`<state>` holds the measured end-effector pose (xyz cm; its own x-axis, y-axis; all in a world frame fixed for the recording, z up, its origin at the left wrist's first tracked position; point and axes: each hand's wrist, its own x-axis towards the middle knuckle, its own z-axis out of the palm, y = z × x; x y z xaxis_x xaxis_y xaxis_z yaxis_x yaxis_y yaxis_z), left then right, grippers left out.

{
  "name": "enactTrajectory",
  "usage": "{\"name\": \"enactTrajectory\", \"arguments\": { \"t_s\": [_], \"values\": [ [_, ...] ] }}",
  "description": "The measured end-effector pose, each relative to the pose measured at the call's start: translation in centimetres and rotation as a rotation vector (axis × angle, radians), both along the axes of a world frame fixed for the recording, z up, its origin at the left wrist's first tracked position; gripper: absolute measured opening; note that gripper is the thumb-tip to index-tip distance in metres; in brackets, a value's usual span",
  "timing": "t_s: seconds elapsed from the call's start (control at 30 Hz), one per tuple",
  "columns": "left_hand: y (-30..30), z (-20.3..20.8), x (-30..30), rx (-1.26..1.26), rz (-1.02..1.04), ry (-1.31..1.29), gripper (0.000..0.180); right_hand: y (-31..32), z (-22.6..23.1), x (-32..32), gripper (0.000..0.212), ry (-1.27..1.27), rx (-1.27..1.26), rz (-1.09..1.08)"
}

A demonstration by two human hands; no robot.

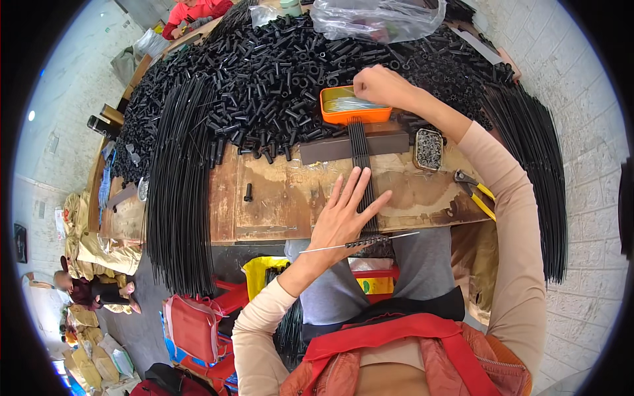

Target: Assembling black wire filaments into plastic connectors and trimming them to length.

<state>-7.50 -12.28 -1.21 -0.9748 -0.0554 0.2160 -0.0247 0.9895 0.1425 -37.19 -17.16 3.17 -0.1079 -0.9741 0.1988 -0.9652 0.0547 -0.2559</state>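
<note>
My left hand (pixel 345 210) lies flat with spread fingers on a narrow bundle of thin black rods (pixel 358 142). The rods cross a dark flat bar (pixel 389 143) and run down over the table edge. Below my left hand, a thin metal wire with a black ridged middle (pixel 366 242) lies across the rods. My right hand (pixel 382 86) is closed over the right rim of an orange box (pixel 353 117). Thin silvery wires (pixel 353 104) lie in that box. Whatever my right fingers pinch, if anything, is too small to make out.
Black tubular pieces (pixel 264 79) are heaped across the far table. Long black rods are stacked at left (pixel 178 198) and right (pixel 528 165). A tin of small metal parts (pixel 428 149) and yellow-handled pincers (pixel 477 190) lie at right. A person (pixel 195 12) sits far left.
</note>
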Motion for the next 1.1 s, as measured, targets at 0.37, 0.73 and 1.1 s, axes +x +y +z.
{"name": "enactTrajectory", "arguments": {
  "t_s": [0.37,0.73,1.1],
  "values": [
    [-0.1,0.0,0.2,0.079,0.011,-0.004,0.087,9.6,-3.1,4.4,0.027,0.112,-0.204,0.102],
    [-0.2,-0.8,-0.1,-0.027,0.007,0.018,0.084,8.9,-3.9,4.8,0.034,0.105,-0.217,0.078],
    [-0.4,-0.7,-0.1,-0.012,-0.003,0.024,0.084,8.7,-3.6,4.9,0.033,0.115,-0.201,0.079]
  ]
}}
